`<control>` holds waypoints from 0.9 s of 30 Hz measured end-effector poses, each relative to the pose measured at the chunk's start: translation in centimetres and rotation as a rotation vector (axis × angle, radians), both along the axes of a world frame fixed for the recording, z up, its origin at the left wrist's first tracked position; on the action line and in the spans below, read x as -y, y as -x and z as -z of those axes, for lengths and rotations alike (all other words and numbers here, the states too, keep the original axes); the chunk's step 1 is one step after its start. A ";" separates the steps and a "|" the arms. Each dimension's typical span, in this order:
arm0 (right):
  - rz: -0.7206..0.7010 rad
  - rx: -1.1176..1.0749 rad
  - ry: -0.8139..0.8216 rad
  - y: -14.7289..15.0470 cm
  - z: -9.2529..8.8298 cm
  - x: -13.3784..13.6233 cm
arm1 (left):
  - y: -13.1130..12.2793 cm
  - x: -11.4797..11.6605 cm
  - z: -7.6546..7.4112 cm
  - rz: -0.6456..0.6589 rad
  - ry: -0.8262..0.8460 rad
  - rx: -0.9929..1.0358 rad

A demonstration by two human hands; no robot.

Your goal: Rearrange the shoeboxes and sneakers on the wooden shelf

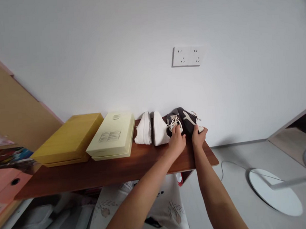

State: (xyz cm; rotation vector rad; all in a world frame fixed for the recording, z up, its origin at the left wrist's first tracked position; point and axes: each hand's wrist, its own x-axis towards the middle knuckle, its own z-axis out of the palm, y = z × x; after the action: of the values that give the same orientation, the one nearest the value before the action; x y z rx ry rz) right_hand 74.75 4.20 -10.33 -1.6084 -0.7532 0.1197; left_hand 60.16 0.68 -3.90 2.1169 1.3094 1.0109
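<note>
Two dark sneakers with pale trim and cream laces are at the right part of a brown wooden shelf, close to the wall. My left hand [177, 140] is closed around the near end of the left dark sneaker [171, 120], which sits laces up. The right dark sneaker [187, 119] is tipped on its side, its laces facing right. Gripping its near end is my right hand [198, 136], with the thumb on top. Two white sneakers stand on their sides just left of my hands: one white sneaker [144, 128] and another white sneaker [159, 128].
A pale yellow box [113, 133] and a darker yellow box [70, 137] lie on the wooden shelf [145, 162]. Wall sockets [187, 56] are above. A white round fan base [275, 191] stands on the floor at right, and a pink box [9, 190] is at left.
</note>
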 end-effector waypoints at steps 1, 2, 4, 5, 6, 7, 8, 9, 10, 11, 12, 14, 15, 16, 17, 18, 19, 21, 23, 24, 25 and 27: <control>0.001 -0.067 0.003 -0.2 0.2 0.1 | -0.7 -1.2 -0.7 -0.012 0.079 -0.088; -0.007 -0.114 0.016 -0.5 0.3 0.2 | -1.2 -2.2 -1.1 -0.018 0.146 -0.165; -0.008 -0.160 0.057 -0.8 0.3 0.2 | -1.7 -3.5 -1.5 -0.043 0.226 -0.245; 0.008 -0.172 0.079 -0.9 0.2 0.1 | -1.7 -3.8 -1.4 -0.074 0.232 -0.231; 0.026 -0.180 0.100 -0.9 0.2 -0.1 | -1.7 -4.0 -1.2 -0.115 0.232 -0.178; 0.039 -0.182 0.118 -0.9 0.1 -0.3 | -1.5 -4.0 -0.9 -0.152 0.240 -0.092; 0.045 -0.176 0.133 -0.8 0.1 -0.5 | -1.4 -4.0 -0.6 -0.178 0.264 0.016; 0.044 -0.160 0.141 -0.6 0.2 -0.7 | -1.4 -3.9 -0.2 -0.187 0.304 0.129; 0.038 -0.138 0.140 -0.5 0.2 -0.8 | -1.3 -3.8 0.2 -0.175 0.357 0.237; 0.034 -0.112 0.130 -0.4 0.3 -0.9 | -1.4 -3.7 0.6 -0.157 0.412 0.333; 0.037 -0.085 0.108 -0.3 0.4 -0.9 | -1.6 -3.6 0.9 -0.148 0.463 0.416; 0.064 -0.033 0.048 -0.1 0.4 -0.9 | -2.0 -3.5 1.5 -0.185 0.552 0.544; 0.084 -0.011 0.020 0.0 0.4 -0.8 | -2.2 -3.5 1.6 -0.218 0.590 0.590; 0.104 0.005 -0.001 0.0 0.4 -0.8 | -2.5 -3.4 1.8 -0.245 0.613 0.621; 0.120 0.017 -0.015 0.1 0.4 -0.8 | -2.6 -3.2 1.9 -0.257 0.611 0.637; 0.130 0.022 -0.023 0.1 0.3 -0.7 | -2.7 -2.9 1.9 -0.253 0.578 0.636; 0.135 0.022 -0.027 0.1 0.3 -0.7 | -2.7 -2.4 2.0 -0.236 0.510 0.620; 0.138 0.011 -0.033 0.1 0.3 -0.5 | -2.3 -0.9 2.1 -0.176 0.310 0.564; 0.141 -0.010 -0.045 0.1 0.3 -0.4 | -1.1 1.2 2.5 -0.084 0.141 0.500; 0.144 -0.021 -0.053 0.0 0.3 -0.4 | -0.1 2.4 2.7 -0.022 0.091 0.470; 0.146 -0.028 -0.060 0.0 0.4 -0.4 | 1.3 3.6 3.0 0.045 0.067 0.445; 0.154 -0.029 -0.067 -0.1 0.6 -0.4 | 4.9 5.9 3.5 0.160 0.061 0.380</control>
State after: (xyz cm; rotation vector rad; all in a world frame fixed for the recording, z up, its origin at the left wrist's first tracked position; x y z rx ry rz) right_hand 74.83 4.55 -10.89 -1.5913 -0.6027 0.0065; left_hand 55.25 -5.22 -7.44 1.8350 0.9575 1.2135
